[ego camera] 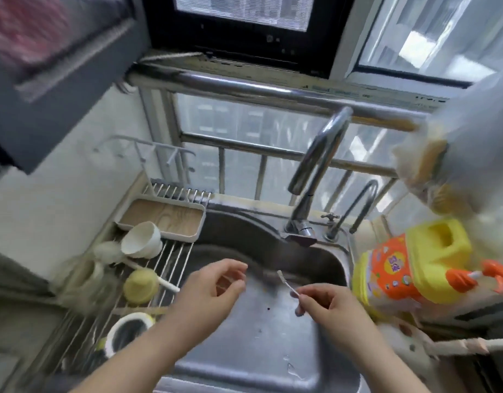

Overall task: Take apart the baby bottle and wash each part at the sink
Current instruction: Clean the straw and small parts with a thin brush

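R hand (327, 303) pinching thin white straw brush (287, 289) by its handle, bristles up over steel sink (324, 259) | L hand (216, 287) loosely curled, prob pinching sthg small & clear, can't tell | bottle parts: yellow ring w/ white straw (141, 285) on wire drain rack (171, 256) at left | tip: I'd steady the part, feed bristles straight, short strokes under tall chrome faucet (315, 171).

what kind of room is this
Most likely a home kitchen, at the sink under a window. A steel sink with a tall faucet sits beside a wire drying rack holding a white cup, and a yellow detergent jug stands to the right.
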A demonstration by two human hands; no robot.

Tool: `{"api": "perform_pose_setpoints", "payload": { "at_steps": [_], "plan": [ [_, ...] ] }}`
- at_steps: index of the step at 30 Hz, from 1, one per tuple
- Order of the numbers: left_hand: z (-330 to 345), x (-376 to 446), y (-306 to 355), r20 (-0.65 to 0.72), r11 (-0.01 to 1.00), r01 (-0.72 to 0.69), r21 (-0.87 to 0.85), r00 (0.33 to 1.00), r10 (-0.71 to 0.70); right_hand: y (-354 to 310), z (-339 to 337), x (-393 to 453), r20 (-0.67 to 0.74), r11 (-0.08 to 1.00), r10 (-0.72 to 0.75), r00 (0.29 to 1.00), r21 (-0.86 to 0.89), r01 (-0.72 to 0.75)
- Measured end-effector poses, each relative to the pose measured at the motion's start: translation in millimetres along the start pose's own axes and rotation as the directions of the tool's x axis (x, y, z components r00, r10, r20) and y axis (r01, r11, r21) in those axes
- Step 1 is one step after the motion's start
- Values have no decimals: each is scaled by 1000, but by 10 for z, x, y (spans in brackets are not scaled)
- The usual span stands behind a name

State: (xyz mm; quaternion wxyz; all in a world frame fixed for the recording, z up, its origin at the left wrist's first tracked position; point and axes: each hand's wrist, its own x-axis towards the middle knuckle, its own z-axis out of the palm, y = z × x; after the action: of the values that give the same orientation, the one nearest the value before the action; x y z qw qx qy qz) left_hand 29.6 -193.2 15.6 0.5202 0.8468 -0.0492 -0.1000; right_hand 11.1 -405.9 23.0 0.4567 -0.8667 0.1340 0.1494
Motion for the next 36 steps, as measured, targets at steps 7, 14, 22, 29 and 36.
{"api": "perform_pose_setpoints", "payload": {
  "at_steps": [7,14,22,29,36],
  "plan": [
    [-845,-614,-652,-386,990,133,52,917,-103,-384,662,273,184,972,-139,973,-163,169],
    [-1070,-867,-996,-470,948,299,111,856,-215,-583,1164,346,310,942,-190,932,-212,262],
    [-1158,-810,-1291,-250,918,263,297,949,-191,-610,1648,452,371,907,-144,917,-322,273],
    [-1105,-343,-1353,-60,889,63,453,997,-41,-479,1566,504,184,943,-125,975,-282,175],
    [-571,10,-1406,-9,751,151,643,982,-190,-358,1428,409,124,978,-68,990,-186,91]
  ]
}}
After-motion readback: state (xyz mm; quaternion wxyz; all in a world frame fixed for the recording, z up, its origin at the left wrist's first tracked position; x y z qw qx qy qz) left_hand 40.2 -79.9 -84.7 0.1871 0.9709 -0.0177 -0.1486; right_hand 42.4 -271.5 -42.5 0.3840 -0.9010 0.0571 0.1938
